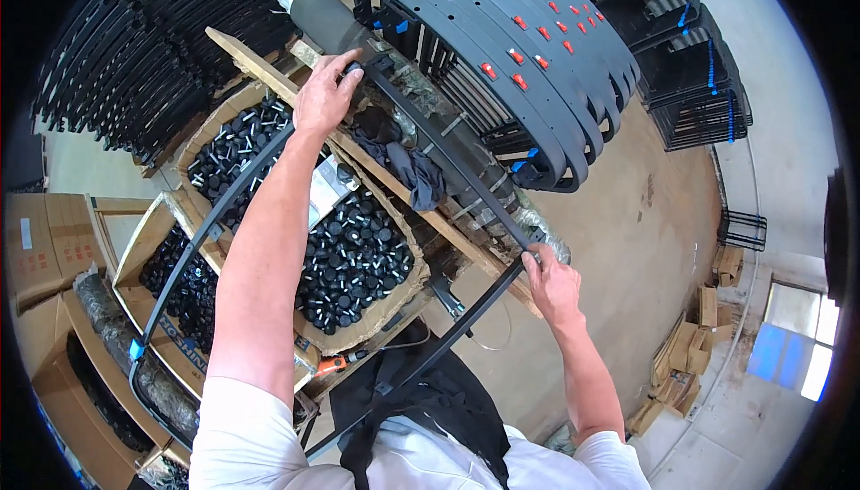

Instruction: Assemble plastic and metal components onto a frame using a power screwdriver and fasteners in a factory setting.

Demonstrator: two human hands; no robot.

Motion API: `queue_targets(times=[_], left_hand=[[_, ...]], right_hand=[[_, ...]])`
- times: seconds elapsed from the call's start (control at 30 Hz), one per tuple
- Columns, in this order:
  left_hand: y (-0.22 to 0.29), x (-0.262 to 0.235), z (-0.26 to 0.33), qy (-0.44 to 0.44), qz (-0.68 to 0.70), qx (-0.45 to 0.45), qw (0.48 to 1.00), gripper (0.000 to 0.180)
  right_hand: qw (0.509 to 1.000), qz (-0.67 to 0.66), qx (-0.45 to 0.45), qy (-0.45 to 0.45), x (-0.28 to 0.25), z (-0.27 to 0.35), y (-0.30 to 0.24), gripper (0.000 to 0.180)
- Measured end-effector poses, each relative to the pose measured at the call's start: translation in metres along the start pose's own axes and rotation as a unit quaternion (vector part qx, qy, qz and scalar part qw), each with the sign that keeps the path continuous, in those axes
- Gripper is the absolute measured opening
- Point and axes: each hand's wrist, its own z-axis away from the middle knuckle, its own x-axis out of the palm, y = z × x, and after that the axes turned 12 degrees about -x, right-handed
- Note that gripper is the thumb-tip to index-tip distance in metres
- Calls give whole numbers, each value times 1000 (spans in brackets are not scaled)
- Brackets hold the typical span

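I hold a black metal frame (448, 154) tilted in front of me, over the boxes and a padded bench. My left hand (324, 96) is closed around its far corner, with the thumb towards the right. My right hand (551, 286) grips the frame at its right corner, fingers wrapped over the bar. One long bar runs back from that corner towards my waist. The curved left side passes under my left forearm and carries a blue tab near its lower bend. Part of the frame is hidden behind my forearm and body.
Cardboard boxes of black round-headed screw feet (354, 262) stand below the frame. A wooden plank (448, 244) and dark cloth (408, 167) lie beside them. An orange-and-black tool (333, 365) rests near my waist. Grey frames with red pieces (502, 33) are stacked far right; black frames (134, 51), far left.
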Motion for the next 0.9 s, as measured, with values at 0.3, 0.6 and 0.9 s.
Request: queue_targets(times=[0.3,0.6,0.9], left_hand=[[-10,-3,-2,-25,52,4,998,34],[3,-3,3,-5,22,-32,999,30],[-4,-1,-5,-39,74,-74,994,32]], right_hand=[[997,-25,18,-73,-15,0,-13,37],[968,103,50,-222,-29,-9,-13,46],[996,46,32,-72,-7,-8,-12,41]])
